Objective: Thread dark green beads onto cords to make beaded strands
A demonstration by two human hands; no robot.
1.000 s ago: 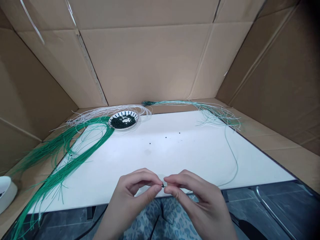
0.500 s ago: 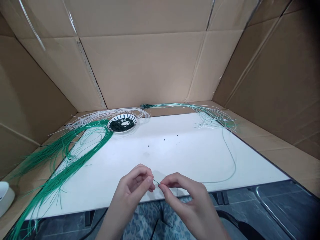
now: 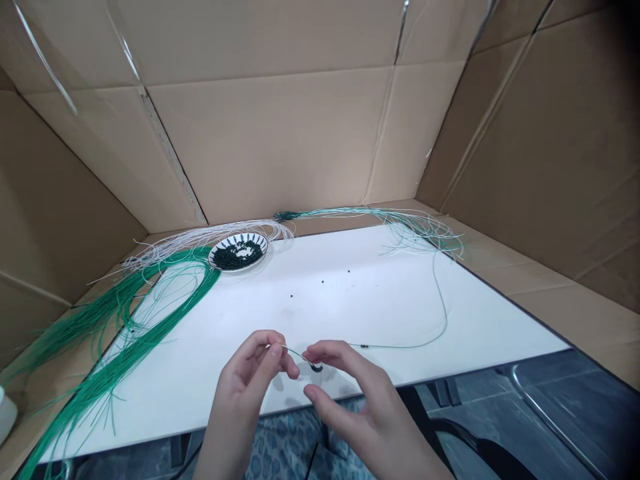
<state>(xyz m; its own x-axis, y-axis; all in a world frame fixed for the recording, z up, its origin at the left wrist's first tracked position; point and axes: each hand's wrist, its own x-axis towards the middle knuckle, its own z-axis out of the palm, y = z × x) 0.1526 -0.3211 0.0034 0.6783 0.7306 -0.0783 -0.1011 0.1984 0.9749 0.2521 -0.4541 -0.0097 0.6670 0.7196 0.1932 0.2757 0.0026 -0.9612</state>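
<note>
A thin green cord is pinched between the thumb and fingertip of my left hand, over the front part of the white table. From there it runs toward my right hand, whose thumb and fingers are spread apart. A short curved row of small dark beads hangs on the cord just by the right fingertips. Beyond the right hand, a pale cord lies in a curve on the table, with a few dark beads on it. My right hand hides where these stretches meet.
A patterned dish of dark beads stands at the back left of the white table. Beside it lie green cords and white cords. Beaded cords stretch along the back. Several loose beads dot the middle. Cardboard walls surround the table.
My right thumb and fingers have parted from the cord, and a bead row now shows beside them. The cord on the table has been drawn leftward, bringing more beads into view. The camera view shifted slightly.
</note>
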